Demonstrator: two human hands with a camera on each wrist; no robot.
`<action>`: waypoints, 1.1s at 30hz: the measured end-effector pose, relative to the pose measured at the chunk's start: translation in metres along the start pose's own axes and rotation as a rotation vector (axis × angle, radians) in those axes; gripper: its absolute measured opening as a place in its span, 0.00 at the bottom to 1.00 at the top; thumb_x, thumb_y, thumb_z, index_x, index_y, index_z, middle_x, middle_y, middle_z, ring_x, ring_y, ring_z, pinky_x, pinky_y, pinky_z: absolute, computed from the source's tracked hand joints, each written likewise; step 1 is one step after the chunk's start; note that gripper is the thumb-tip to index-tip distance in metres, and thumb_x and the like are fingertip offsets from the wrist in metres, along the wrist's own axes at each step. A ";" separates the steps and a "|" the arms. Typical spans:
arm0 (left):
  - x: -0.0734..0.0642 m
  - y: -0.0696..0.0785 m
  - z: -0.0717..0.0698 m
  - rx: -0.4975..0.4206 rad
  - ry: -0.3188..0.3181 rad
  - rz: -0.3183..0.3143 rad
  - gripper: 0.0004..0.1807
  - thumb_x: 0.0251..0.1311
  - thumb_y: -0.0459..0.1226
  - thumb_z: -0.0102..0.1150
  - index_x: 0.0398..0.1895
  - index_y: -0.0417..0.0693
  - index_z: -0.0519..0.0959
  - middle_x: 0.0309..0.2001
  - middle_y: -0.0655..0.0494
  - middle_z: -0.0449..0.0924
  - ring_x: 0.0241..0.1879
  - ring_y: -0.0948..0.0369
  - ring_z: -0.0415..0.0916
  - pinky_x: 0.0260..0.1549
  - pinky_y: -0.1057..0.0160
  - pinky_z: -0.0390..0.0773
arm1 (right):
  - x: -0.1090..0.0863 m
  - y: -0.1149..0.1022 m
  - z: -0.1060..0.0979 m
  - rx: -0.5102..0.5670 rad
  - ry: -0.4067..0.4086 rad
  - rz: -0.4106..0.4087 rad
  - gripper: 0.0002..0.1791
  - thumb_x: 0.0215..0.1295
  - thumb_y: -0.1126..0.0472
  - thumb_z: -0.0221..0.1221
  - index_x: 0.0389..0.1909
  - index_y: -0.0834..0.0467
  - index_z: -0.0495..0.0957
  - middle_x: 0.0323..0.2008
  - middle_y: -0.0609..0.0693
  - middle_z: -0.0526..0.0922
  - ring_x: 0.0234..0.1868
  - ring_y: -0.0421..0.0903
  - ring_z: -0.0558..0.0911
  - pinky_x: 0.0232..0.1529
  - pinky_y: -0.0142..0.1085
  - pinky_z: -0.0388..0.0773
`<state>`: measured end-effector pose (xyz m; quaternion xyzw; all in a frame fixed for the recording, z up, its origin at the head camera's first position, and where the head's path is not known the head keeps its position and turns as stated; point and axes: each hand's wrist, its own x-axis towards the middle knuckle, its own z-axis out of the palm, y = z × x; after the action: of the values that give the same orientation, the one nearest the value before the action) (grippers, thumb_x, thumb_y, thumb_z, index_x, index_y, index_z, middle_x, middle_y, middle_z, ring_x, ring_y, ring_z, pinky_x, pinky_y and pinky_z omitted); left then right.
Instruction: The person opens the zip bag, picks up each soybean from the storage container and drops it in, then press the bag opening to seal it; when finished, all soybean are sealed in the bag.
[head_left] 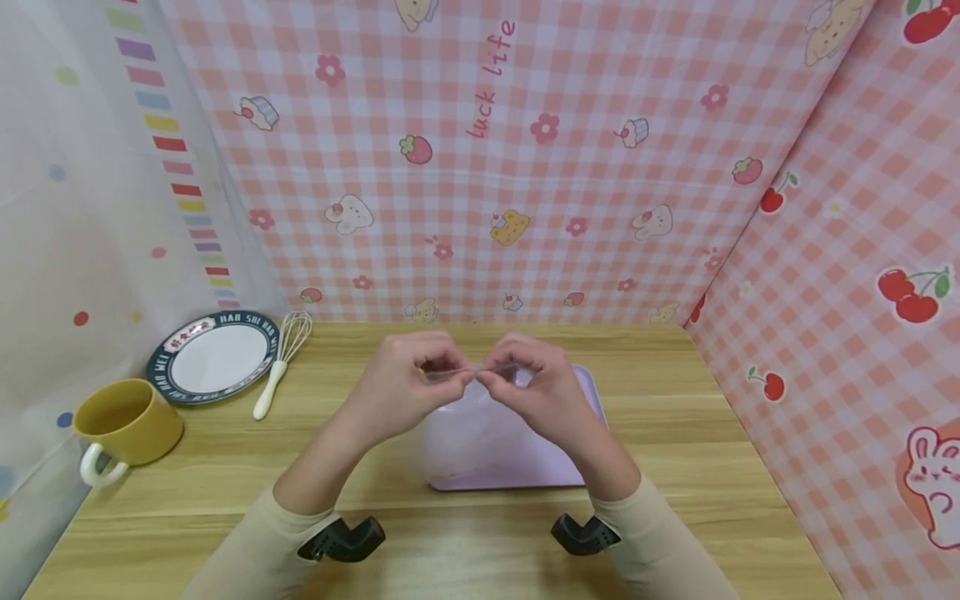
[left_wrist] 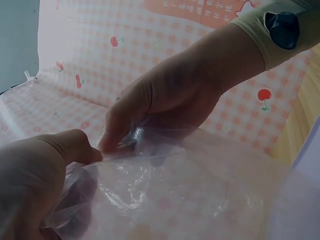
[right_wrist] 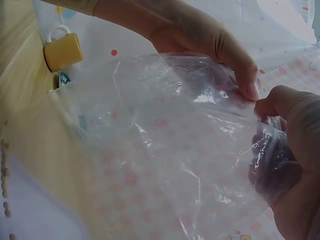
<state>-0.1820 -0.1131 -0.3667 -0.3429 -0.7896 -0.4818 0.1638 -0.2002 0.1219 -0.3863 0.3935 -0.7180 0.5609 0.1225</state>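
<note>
A clear plastic bag point(right_wrist: 150, 130) hangs between my two hands above the table. My left hand point(head_left: 408, 383) pinches its upper edge between thumb and fingers. Close beside it, the thumb and fingers of my right hand point(head_left: 536, 387) pinch the same edge, the two thumb tips nearly touching. Through the film, some fingers of both hands show in the wrist views. Below and behind the bag lies a light purple tray point(head_left: 540, 473), partly covered by the bag and the right hand. I cannot make out anything inside the bag.
On the left of the wooden table point(head_left: 360, 492) stand a yellow mug point(head_left: 153, 429) with a white handle, a dark-rimmed white plate point(head_left: 221, 362) and a cream whisk point(head_left: 273, 379). Pink checked cloth point(head_left: 480, 183) covers the back and right walls. Small tan beads point(right_wrist: 5, 180) line the right wrist view's left edge.
</note>
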 end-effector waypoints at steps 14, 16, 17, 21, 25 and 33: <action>-0.010 -0.008 -0.023 -0.063 -0.020 -0.213 0.07 0.68 0.29 0.74 0.36 0.52 0.91 0.35 0.60 0.89 0.36 0.61 0.87 0.37 0.64 0.88 | -0.007 0.002 -0.020 0.019 0.112 0.130 0.05 0.75 0.74 0.66 0.39 0.63 0.87 0.30 0.49 0.83 0.27 0.42 0.77 0.27 0.32 0.76; -0.013 -0.009 -0.028 -0.038 -0.015 -0.233 0.07 0.68 0.30 0.74 0.36 0.53 0.91 0.33 0.61 0.88 0.33 0.59 0.84 0.32 0.65 0.84 | -0.009 0.002 -0.022 0.045 0.135 0.153 0.04 0.75 0.74 0.66 0.38 0.65 0.86 0.30 0.49 0.84 0.27 0.42 0.78 0.28 0.32 0.76; -0.014 -0.008 -0.030 -0.032 -0.013 -0.239 0.07 0.68 0.30 0.74 0.36 0.53 0.91 0.32 0.61 0.87 0.32 0.58 0.83 0.30 0.65 0.82 | -0.009 0.003 -0.023 0.054 0.144 0.161 0.04 0.74 0.74 0.67 0.38 0.65 0.86 0.31 0.48 0.85 0.27 0.42 0.78 0.28 0.32 0.77; -0.018 -0.010 -0.036 -0.036 0.022 -0.265 0.04 0.70 0.33 0.75 0.38 0.52 0.90 0.31 0.59 0.86 0.29 0.57 0.79 0.26 0.66 0.78 | -0.010 0.004 -0.025 0.105 0.185 0.181 0.03 0.74 0.74 0.67 0.37 0.68 0.86 0.32 0.47 0.86 0.27 0.42 0.79 0.30 0.32 0.80; -0.022 -0.011 -0.042 -0.070 0.062 -0.288 0.03 0.74 0.36 0.72 0.40 0.48 0.89 0.31 0.56 0.86 0.28 0.54 0.78 0.24 0.66 0.75 | -0.010 0.005 -0.026 0.143 0.247 0.196 0.04 0.75 0.73 0.66 0.38 0.70 0.85 0.29 0.46 0.85 0.26 0.41 0.78 0.30 0.31 0.80; -0.026 -0.016 -0.046 -0.141 0.128 -0.282 0.04 0.81 0.34 0.63 0.46 0.41 0.84 0.37 0.50 0.88 0.34 0.55 0.88 0.35 0.63 0.88 | -0.008 0.008 -0.017 0.163 0.309 0.218 0.04 0.75 0.72 0.67 0.40 0.71 0.87 0.29 0.48 0.85 0.27 0.42 0.80 0.32 0.31 0.83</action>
<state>-0.1776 -0.1682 -0.3705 -0.2080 -0.7820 -0.5752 0.1198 -0.2048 0.1409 -0.3915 0.2315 -0.6813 0.6806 0.1376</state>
